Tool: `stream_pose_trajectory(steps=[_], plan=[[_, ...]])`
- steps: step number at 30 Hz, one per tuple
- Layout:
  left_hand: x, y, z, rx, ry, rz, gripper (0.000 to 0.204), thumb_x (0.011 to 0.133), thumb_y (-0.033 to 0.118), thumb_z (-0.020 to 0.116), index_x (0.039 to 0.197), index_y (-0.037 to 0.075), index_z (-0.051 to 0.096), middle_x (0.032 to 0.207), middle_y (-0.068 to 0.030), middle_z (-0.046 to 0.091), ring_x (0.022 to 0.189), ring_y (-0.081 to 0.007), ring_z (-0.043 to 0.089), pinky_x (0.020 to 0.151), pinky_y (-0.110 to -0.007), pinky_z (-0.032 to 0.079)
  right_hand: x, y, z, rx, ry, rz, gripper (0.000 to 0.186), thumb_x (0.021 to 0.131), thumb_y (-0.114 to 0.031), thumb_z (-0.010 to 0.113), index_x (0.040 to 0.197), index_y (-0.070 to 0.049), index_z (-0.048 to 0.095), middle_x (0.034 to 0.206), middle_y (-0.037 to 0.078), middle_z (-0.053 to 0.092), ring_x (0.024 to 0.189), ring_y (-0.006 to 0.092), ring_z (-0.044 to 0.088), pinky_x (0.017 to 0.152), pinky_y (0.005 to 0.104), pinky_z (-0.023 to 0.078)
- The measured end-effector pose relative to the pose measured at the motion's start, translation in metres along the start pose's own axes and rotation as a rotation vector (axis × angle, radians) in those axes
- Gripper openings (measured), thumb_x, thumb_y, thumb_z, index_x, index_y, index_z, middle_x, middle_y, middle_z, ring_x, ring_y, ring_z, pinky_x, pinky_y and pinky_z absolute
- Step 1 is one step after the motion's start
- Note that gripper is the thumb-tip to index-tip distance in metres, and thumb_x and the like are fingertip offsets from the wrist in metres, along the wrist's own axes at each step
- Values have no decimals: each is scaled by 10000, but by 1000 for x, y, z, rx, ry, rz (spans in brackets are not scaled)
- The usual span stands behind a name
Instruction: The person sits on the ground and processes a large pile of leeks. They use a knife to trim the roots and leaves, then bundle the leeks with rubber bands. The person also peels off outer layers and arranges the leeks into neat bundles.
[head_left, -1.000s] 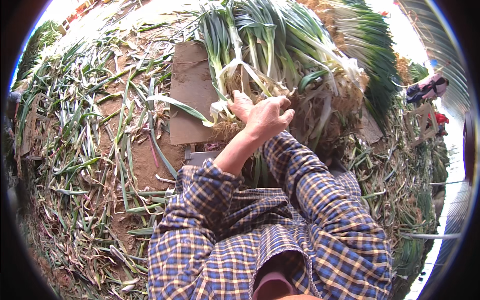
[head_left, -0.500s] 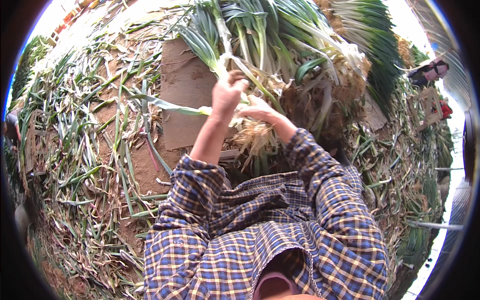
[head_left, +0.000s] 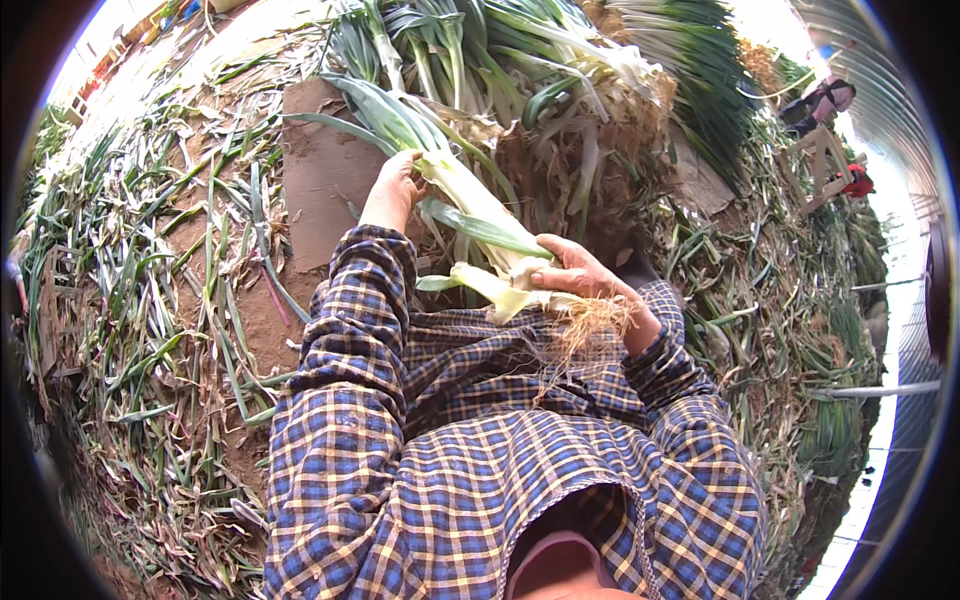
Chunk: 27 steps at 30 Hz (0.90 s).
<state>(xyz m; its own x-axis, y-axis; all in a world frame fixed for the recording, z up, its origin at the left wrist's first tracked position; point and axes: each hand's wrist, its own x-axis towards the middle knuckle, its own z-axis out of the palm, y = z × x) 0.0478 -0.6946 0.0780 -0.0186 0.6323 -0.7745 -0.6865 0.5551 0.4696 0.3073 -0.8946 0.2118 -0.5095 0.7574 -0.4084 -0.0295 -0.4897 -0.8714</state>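
A large green onion (head_left: 468, 190) slants across the front of my body, its green leaves up to the left and its root end down to the right. My left hand (head_left: 398, 182) is closed around it where the leaves meet the white stalk. Near the roots, my right hand (head_left: 578, 268) grips the lower stalk, thumb on top. A pale outer layer (head_left: 485, 285) hangs peeled away beside that hand, with a short green tip. Shaggy tan roots (head_left: 590, 325) dangle below my right fingers.
Beyond my hands lies a pile of green onions (head_left: 445, 60), roots toward me. A neater stack (head_left: 685, 85) stands farther right. A brown board (head_left: 315, 180) lies at the left. Leaf scraps (head_left: 150, 330) cover the ground. Another person (head_left: 825, 100) is far right, near a wooden frame (head_left: 815, 165).
My hands have moved apart and nearer my body. The green onion now stretches between them, its stalk in full view. My right hand has shifted right and down to the root end.
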Motion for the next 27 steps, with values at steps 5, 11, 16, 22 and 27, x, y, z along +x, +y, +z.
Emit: stream_pose_trajectory(steps=[5, 11, 16, 22, 27], plan=[[4, -17, 15, 18, -188, 108, 344, 826, 157, 722, 1113, 41, 571, 977, -106, 638, 885, -247, 657, 716, -399, 611, -29, 7, -31, -61, -53, -42, 602, 824, -143, 743, 1327, 26, 458, 1171, 74, 600, 1060, 123, 568, 905, 240, 461], [-23, -20, 46, 111, -431, 323, 225, 848, 84, 708, 1034, -17, 632, 945, -112, 681, 858, -244, 671, 771, -370, 584, 8, 12, -69, -268, -159, -91, 871, 809, -516, 716, 1415, 19, 391, 1345, 158, 518, 1238, 218, 494, 1065, 356, 368], [-67, -33, 60, 242, -703, 419, 190, 874, 152, 700, 1022, 41, 656, 900, -30, 683, 788, -139, 655, 693, -251, 528, 60, 24, -63, 355, 49, 64, 662, 934, -610, 482, 1257, -40, 578, 910, 100, 685, 683, 185, 658, 620, 305, 562], [-100, -25, 69, 196, -852, 392, 213, 918, 136, 630, 1101, 27, 624, 1004, -56, 679, 878, -158, 652, 810, -306, 518, 84, 31, -40, 358, 197, -157, 543, 964, -544, 486, 1108, -36, 611, 781, 67, 664, 565, 174, 611, 528, 305, 512], [-108, -28, 74, 469, -723, 570, 404, 921, 336, 634, 1208, 57, 584, 1090, -53, 648, 971, -162, 605, 848, -315, 471, 98, 27, -34, 113, 500, -395, 345, 999, -374, 525, 969, -50, 640, 730, 32, 638, 559, 96, 581, 500, 269, 493]])
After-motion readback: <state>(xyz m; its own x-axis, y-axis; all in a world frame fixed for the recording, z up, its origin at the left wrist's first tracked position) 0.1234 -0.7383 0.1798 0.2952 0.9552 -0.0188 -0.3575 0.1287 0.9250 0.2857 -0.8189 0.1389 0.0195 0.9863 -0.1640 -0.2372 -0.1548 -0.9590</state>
